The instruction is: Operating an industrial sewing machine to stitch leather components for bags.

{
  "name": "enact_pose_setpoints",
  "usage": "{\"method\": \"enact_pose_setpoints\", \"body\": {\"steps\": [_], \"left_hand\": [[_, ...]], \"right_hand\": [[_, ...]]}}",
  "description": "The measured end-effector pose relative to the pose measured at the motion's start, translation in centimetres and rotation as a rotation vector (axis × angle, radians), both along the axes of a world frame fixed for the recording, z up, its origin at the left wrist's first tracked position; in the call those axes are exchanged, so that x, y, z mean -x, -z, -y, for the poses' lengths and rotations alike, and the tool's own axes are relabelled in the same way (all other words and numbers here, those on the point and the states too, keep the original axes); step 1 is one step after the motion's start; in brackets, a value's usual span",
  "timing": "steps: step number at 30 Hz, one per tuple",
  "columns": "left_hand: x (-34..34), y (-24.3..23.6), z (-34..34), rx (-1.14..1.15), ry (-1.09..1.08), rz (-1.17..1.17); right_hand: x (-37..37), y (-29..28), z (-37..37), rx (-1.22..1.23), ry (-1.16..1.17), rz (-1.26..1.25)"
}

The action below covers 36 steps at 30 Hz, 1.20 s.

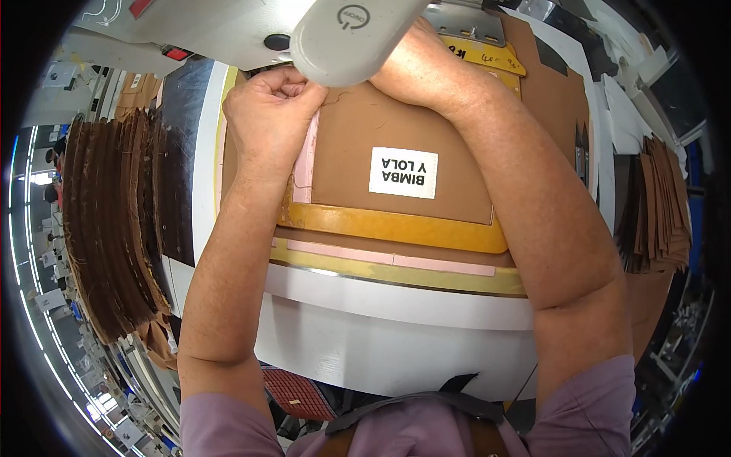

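A brown fabric panel [343,167] lies in front of me, framed by a yellow template [396,227] along its near edge. A white label [403,173] with black lettering sits on the panel, upside down to me. My left hand [270,110] is at the panel's far left corner with its fingers pinched together; what they hold, if anything, is too small to make out. Loose thread [343,97] shows close to those fingertips. Reaching over the panel's far right side, my right hand [403,72] has its fingers hidden behind a pale lamp head [343,46].
A tall stack of brown pieces [114,221] stands at the left. More brown pieces [659,206] are piled at the right. The pale machine body [205,30] overhangs the far left. Pink tape strips [442,264] run along the near edge of the white work surface [396,301].
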State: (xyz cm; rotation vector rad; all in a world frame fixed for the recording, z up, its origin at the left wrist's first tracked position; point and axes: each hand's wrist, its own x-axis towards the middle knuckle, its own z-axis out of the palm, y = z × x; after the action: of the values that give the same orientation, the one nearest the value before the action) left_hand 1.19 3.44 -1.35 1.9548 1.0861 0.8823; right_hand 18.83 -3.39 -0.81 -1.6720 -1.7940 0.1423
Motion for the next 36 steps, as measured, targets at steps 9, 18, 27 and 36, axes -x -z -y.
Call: {"method": "enact_pose_setpoints", "body": {"steps": [9,18,27,36], "left_hand": [[-0.05,-0.19,0.11,0.004,0.000,-0.006],[-0.13,-0.13,0.06,-0.023,-0.004,-0.028],[0.00,0.03,-0.05,-0.043,-0.003,-0.028],[-0.06,-0.04,-0.02,-0.017,0.003,-0.025]], "right_hand": [[-0.10,0.32,-0.03,-0.083,-0.008,0.052],[-0.23,0.49,-0.17,-0.073,0.021,0.085],[-0.26,0.12,0.15,-0.055,-0.047,-0.046],[-0.17,0.33,-0.03,-0.076,0.004,0.018]]}}
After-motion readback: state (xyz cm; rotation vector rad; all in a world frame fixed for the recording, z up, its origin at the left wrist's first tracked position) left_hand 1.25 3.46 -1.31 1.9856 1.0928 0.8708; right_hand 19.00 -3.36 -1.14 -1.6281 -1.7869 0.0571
